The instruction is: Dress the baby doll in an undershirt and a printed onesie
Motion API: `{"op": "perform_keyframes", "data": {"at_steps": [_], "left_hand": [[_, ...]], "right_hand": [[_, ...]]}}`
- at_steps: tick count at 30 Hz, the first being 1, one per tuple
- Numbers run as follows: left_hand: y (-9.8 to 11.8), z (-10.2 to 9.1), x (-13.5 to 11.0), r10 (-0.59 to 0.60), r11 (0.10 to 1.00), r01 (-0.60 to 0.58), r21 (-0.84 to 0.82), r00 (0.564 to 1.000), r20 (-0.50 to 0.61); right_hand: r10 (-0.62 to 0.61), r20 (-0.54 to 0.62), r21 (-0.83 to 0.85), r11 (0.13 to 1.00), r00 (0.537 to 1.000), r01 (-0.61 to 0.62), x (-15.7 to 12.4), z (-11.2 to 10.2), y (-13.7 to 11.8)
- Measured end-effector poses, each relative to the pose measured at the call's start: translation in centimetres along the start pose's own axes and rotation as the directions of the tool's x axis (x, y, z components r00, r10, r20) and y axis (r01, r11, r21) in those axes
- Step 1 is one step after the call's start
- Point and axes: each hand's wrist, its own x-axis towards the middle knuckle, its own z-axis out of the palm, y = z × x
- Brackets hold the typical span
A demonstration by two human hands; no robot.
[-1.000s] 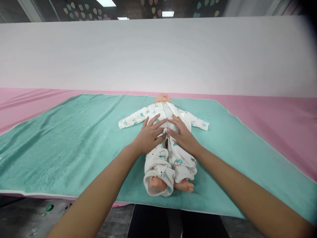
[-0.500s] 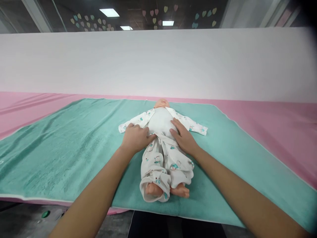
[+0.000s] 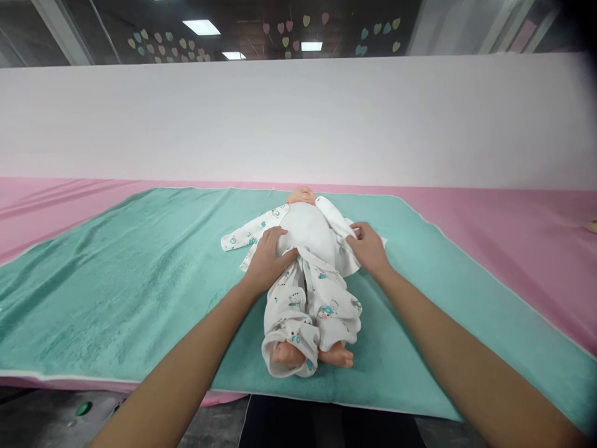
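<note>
A baby doll (image 3: 308,227) lies on its back, feet toward me, with a bare white cloth torso. It wears printed white trousers (image 3: 329,305) and an open printed jacket (image 3: 259,229) with its sleeves spread. My left hand (image 3: 268,261) is wrapped against the doll's waist on the left side, its thumb at the trousers' waistband. On the other side, my right hand (image 3: 368,249) pinches the front edge of the jacket, whose right panel is folded back with its plain inside showing. The fingertips of the left hand are partly hidden.
Under the doll is a green towel (image 3: 140,298) with a white edge, spread over a pink cover (image 3: 504,224). A white wall panel (image 3: 298,124) stands behind, with dark glass and heart stickers above. Below the table's front edge, a round green object (image 3: 83,409) shows at lower left.
My right hand has moved from the doll's belly outward to the right and taken hold of the jacket panel, turning it back. My left hand has shifted slightly inward along the waist.
</note>
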Motion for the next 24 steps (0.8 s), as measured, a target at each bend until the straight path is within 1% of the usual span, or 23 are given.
{"op": "perform_keyframes", "data": {"at_steps": [2, 3, 4, 5, 6, 7, 8, 9, 10, 11, 12, 13, 14, 15, 16, 17, 18, 19, 20, 21, 23, 24], "left_hand": [[0.0, 0.0, 0.0, -0.008, 1.000, 0.008, -0.028, 1.000, 0.018], [0.1, 0.0, 0.0, -0.022, 0.999, 0.023, -0.044, 0.999, 0.028], [0.2, 0.0, 0.0, -0.038, 0.997, 0.041, -0.063, 0.998, 0.041], [0.3, 0.0, 0.0, -0.057, 0.995, 0.061, -0.084, 0.997, 0.054], [0.3, 0.0, 0.0, -0.074, 0.991, 0.081, -0.103, 0.995, 0.063], [0.4, 0.0, -0.1, -0.088, 0.989, 0.096, -0.116, 0.994, 0.068], [0.4, 0.0, -0.2, -0.093, 0.987, 0.101, -0.121, 0.993, 0.069], [0.4, 0.0, -0.2, -0.091, 0.988, 0.098, -0.120, 0.994, 0.065], [0.3, 0.0, -0.2, -0.083, 0.989, 0.089, -0.115, 0.995, 0.058], [0.3, 0.0, -0.3, -0.072, 0.991, 0.077, -0.105, 0.996, 0.049], [0.2, 0.0, -0.2, -0.057, 0.994, 0.061, -0.090, 0.998, 0.039], [0.2, 0.0, -0.1, -0.039, 0.997, 0.041, -0.069, 0.999, 0.027], [0.1, -0.1, 0.1, -0.020, 0.999, 0.021, -0.039, 1.000, 0.019], [0.1, -0.2, 0.4, -0.002, 1.000, 0.002, 0.001, 1.000, 0.019], [0.0, -0.4, 0.7, 0.008, 0.999, -0.009, 0.051, 1.000, 0.030], [0.0, -0.6, 1.1, 0.002, 0.994, -0.007, 0.110, 0.999, 0.044], [-0.1, -0.8, 1.5, -0.018, 0.985, 0.008, 0.171, 0.998, 0.054], [-0.2, -1.0, 1.8, -0.047, 0.974, 0.034, 0.225, 0.998, 0.052], [-0.4, -1.1, 2.2, -0.077, 0.963, 0.066, 0.260, 0.996, 0.035], [-0.5, -1.3, 2.5, -0.102, 0.958, 0.095, 0.269, 0.995, 0.010], [-1.0, -1.3, 2.7, -0.107, 0.972, 0.109, 0.210, 0.994, -0.020], [-1.2, -1.3, 2.7, -0.095, 0.983, 0.097, 0.156, 0.995, -0.022]], "right_hand": [[-0.034, -0.143, -0.129, 0.991, 0.989, 0.015, 0.1, -1.1, 0.1], [-0.087, -0.210, -0.198, 0.979, 0.974, 0.045, 0.0, -1.6, 0.0], [-0.162, -0.250, -0.246, 0.964, 0.955, 0.099, -0.3, -1.9, -0.2], [-0.237, -0.246, -0.252, 0.952, 0.940, 0.174, -0.8, -2.1, -0.7], [-0.296, -0.191, -0.204, 0.945, 0.936, 0.257, -1.3, -2.1, -1.3], [-0.334, -0.082, -0.103, 0.940, 0.939, 0.326, -1.9, -2.0, -2.1], [-0.358, 0.066, 0.028, 0.934, 0.931, 0.357, -2.5, -1.9, -2.9], [-0.371, 0.225, 0.155, 0.927, 0.901, 0.343, -3.1, -1.7, -3.7], [-0.378, 0.365, 0.254, 0.920, 0.851, 0.300, -3.6, -1.6, -4.4], [-0.388, 0.469, 0.319, 0.912, 0.794, 0.257, -4.1, -1.6, -5.1], [-0.402, 0.534, 0.357, 0.905, 0.744, 0.233, -4.4, -1.7, -5.5], [-0.423, 0.569, 0.376, 0.897, 0.706, 0.234, -4.6, -1.8, -5.9], [-0.446, 0.583, 0.382, 0.888, 0.680, 0.255, -4.8, -1.9, -6.2], [-0.465, 0.581, 0.375, 0.881, 0.668, 0.288, -5.0, -1.9, -6.3], [-0.475, 0.567, 0.359, 0.878, 0.673, 0.317, -5.1, -2.0, -6.4], [-0.469, 0.549, 0.343, 0.881, 0.692, 0.325, -5.1, -1.9, -6.5], [-0.448, 0.535, 0.340, 0.890, 0.716, 0.303, -5.2, -1.9, -6.5], [-0.416, 0.532, 0.365, 0.899, 0.738, 0.244, -5.2, -1.7, -6.6], [-0.380, 0.544, 0.417, 0.896, 0.748, 0.152, -5.3, -1.6, -6.5], [-0.344, 0.570, 0.479, 0.877, 0.747, 0.038, -5.2, -1.4, -6.4], [-0.281, 0.614, 0.582, 0.792, 0.738, -0.183, -5.0, -1.1, -6.0], [-0.248, 0.618, 0.615, 0.743, 0.746, -0.263, -4.8, -1.0, -5.6]]}}
